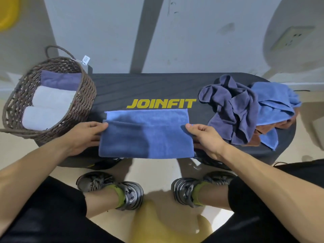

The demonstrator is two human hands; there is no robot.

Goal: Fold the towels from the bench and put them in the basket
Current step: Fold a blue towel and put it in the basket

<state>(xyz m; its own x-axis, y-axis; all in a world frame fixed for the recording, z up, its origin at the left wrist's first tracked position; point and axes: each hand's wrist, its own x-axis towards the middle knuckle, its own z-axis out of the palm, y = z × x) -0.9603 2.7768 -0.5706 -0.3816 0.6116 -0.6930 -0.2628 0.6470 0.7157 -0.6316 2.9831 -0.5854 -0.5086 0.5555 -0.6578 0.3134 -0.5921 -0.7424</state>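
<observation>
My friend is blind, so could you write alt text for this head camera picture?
A person's left hand and right hand pinch the side edges of a blue towel, partly folded on a black bench. A wicker basket at the left holds three folded towels; a pile of unfolded towels lies at the right.

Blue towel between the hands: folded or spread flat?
Partly folded: the blue towel has its near layer doubled over, leaving a strip of the lower layer showing at the far edge.

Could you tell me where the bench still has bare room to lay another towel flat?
Bare bench runs behind the blue towel, between basket and pile. The right end is crowded.
</observation>
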